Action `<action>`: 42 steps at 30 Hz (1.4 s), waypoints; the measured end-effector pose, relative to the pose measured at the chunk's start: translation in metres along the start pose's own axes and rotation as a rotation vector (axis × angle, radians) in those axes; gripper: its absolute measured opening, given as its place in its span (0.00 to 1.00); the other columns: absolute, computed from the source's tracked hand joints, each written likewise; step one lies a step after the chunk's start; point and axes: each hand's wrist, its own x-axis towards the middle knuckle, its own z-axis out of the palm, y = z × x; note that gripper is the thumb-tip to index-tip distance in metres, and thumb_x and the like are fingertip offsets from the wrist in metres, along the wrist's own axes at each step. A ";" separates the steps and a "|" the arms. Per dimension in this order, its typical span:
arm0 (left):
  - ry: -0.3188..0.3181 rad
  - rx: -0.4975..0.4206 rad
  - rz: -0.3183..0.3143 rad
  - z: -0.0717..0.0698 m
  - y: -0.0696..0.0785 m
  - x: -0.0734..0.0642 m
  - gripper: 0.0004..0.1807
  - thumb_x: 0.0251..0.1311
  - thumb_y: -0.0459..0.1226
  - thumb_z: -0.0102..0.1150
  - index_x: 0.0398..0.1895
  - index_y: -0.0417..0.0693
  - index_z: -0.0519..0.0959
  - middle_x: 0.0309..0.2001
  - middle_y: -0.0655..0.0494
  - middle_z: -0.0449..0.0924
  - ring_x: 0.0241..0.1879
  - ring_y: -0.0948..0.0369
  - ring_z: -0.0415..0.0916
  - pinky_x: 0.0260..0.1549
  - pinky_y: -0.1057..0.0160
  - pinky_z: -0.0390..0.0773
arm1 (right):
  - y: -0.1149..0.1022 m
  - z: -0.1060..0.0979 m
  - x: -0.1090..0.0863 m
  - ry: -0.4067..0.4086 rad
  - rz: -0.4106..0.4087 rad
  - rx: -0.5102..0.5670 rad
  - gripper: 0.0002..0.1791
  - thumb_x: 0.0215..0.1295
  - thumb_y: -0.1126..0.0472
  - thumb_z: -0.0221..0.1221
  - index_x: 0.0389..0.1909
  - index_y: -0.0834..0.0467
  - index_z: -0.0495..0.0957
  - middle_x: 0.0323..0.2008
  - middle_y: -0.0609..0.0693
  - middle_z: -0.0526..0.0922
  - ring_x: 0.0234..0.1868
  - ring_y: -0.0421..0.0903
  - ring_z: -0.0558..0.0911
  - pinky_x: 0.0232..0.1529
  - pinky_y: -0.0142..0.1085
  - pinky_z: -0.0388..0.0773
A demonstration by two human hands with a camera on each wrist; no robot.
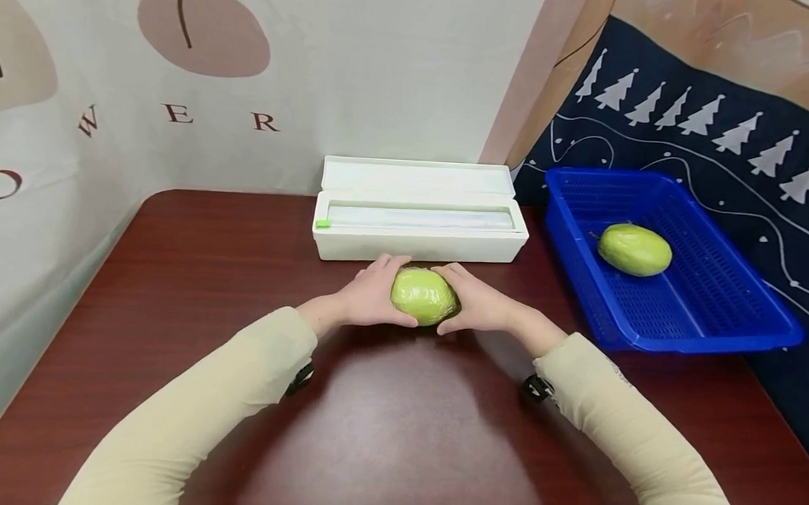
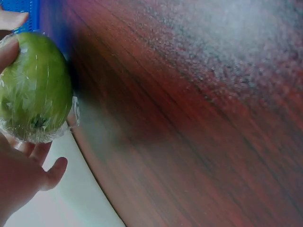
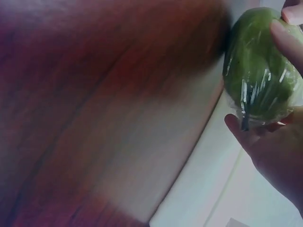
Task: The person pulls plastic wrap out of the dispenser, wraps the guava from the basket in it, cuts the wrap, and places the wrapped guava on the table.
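Observation:
A green papaya (image 1: 424,296), wrapped in clear plastic film, is held between both hands low over the table, just in front of a white cling-film dispenser (image 1: 418,246). My left hand (image 1: 377,291) grips its left end, thumb on the near side and fingers on the far side. From the other end, my right hand (image 1: 476,300) holds it the same way. In the left wrist view, the papaya (image 2: 38,87) shows a dark spot at its end and loose film at its edge. The right wrist view shows a short dark stem on the papaya (image 3: 258,66) under glossy, creased film.
The dispenser's lid (image 1: 418,177) stands raised, and a green slider (image 1: 322,223) sits at its left front. To the right, a blue plastic basket (image 1: 718,299) holds another papaya (image 1: 634,250). The dark red wooden table (image 1: 395,435) meets a printed cloth at the back.

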 end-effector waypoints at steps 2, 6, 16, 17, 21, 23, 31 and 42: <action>-0.007 -0.027 0.009 -0.001 -0.002 -0.001 0.59 0.38 0.52 0.73 0.71 0.42 0.49 0.61 0.45 0.63 0.59 0.52 0.64 0.57 0.47 0.63 | 0.000 0.000 -0.002 -0.005 0.006 -0.006 0.47 0.41 0.62 0.72 0.64 0.64 0.61 0.56 0.60 0.68 0.56 0.52 0.71 0.60 0.47 0.68; -0.027 -0.090 0.026 -0.005 -0.008 -0.003 0.60 0.37 0.48 0.74 0.71 0.40 0.48 0.63 0.46 0.65 0.63 0.52 0.61 0.60 0.45 0.59 | 0.000 0.000 -0.004 0.011 0.030 0.021 0.46 0.41 0.63 0.72 0.64 0.67 0.61 0.56 0.62 0.70 0.57 0.54 0.72 0.60 0.48 0.68; -0.078 -0.204 0.033 -0.010 -0.014 -0.005 0.38 0.44 0.43 0.70 0.55 0.39 0.61 0.53 0.43 0.70 0.54 0.52 0.69 0.57 0.54 0.69 | 0.006 -0.006 -0.003 -0.024 0.112 0.186 0.36 0.42 0.63 0.72 0.52 0.63 0.65 0.51 0.60 0.76 0.52 0.51 0.75 0.58 0.44 0.69; -0.079 -0.197 0.035 -0.009 -0.014 -0.005 0.38 0.44 0.44 0.70 0.55 0.39 0.61 0.54 0.43 0.69 0.55 0.52 0.68 0.57 0.54 0.68 | 0.006 -0.006 -0.003 -0.027 0.104 0.177 0.36 0.42 0.62 0.72 0.52 0.64 0.65 0.51 0.59 0.75 0.53 0.51 0.74 0.58 0.44 0.68; -0.073 -0.149 0.021 -0.007 -0.014 -0.005 0.41 0.41 0.46 0.72 0.56 0.40 0.62 0.56 0.41 0.62 0.58 0.50 0.61 0.60 0.50 0.64 | 0.006 -0.007 -0.004 -0.024 0.068 0.132 0.37 0.42 0.60 0.72 0.53 0.66 0.66 0.50 0.60 0.72 0.53 0.52 0.71 0.57 0.44 0.67; -0.080 -0.145 0.005 -0.006 -0.013 -0.006 0.42 0.41 0.46 0.72 0.57 0.40 0.61 0.56 0.41 0.61 0.59 0.50 0.59 0.61 0.50 0.63 | 0.006 -0.008 -0.004 -0.029 0.069 0.125 0.37 0.42 0.59 0.72 0.53 0.67 0.67 0.50 0.60 0.72 0.53 0.52 0.71 0.56 0.44 0.68; -0.170 -0.215 -0.039 -0.011 -0.009 -0.007 0.37 0.50 0.45 0.65 0.57 0.34 0.62 0.56 0.39 0.64 0.58 0.50 0.63 0.60 0.53 0.65 | 0.006 -0.014 -0.004 -0.166 0.185 0.192 0.35 0.49 0.56 0.69 0.57 0.65 0.68 0.49 0.56 0.78 0.51 0.49 0.75 0.57 0.43 0.70; -0.315 -0.242 -0.095 -0.016 -0.009 -0.011 0.32 0.56 0.51 0.58 0.57 0.41 0.64 0.53 0.47 0.72 0.50 0.58 0.71 0.50 0.60 0.72 | 0.005 -0.018 -0.005 -0.260 0.163 0.239 0.37 0.52 0.53 0.67 0.59 0.66 0.66 0.52 0.58 0.77 0.53 0.49 0.76 0.57 0.41 0.72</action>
